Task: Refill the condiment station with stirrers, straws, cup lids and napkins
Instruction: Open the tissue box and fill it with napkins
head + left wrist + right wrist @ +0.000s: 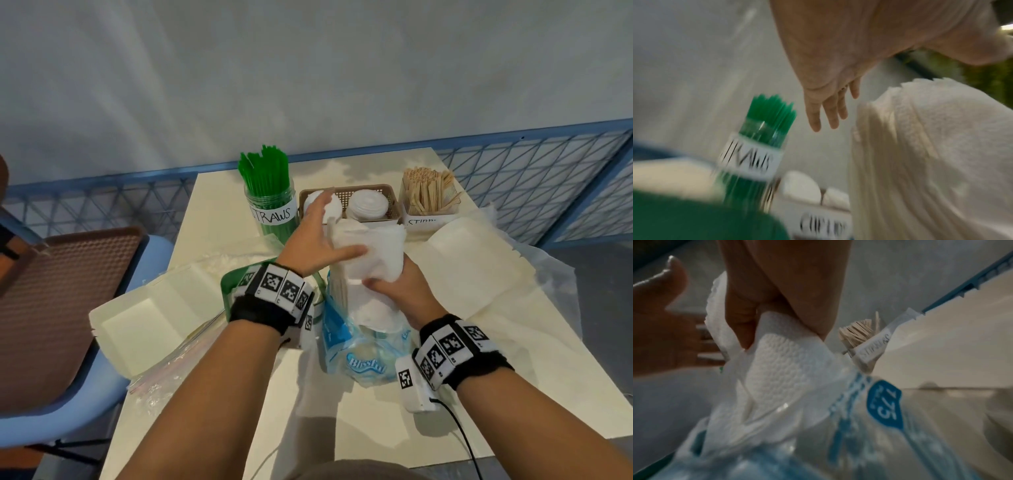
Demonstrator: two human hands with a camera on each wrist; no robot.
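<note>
A stack of white napkins [373, 250] [931, 146] [781, 361] sticks up out of a blue "Blissful" plastic pack [363, 356] [884, 410] standing mid-table. My right hand [387, 284] grips the stack low on its right side, fingers [748, 318] curled into the paper. My left hand [327, 236] lies against the stack's upper left with straight fingers [828, 113] and the thumb across the front. Behind stand the jar of green straws [270, 202] [760, 146], a brown basket [376, 188] of white cup lids [368, 205] and the box of wooden stirrers [430, 198] [859, 334].
Open white foam boxes lie left [137, 329] and right [479, 260] of the pack. A green packet [236, 284] and a clear plastic bag [164, 373] sit under my left wrist. A blue chair with a brown tray [68, 291] stands left; a blue mesh fence [513, 178] runs behind the table [376, 428].
</note>
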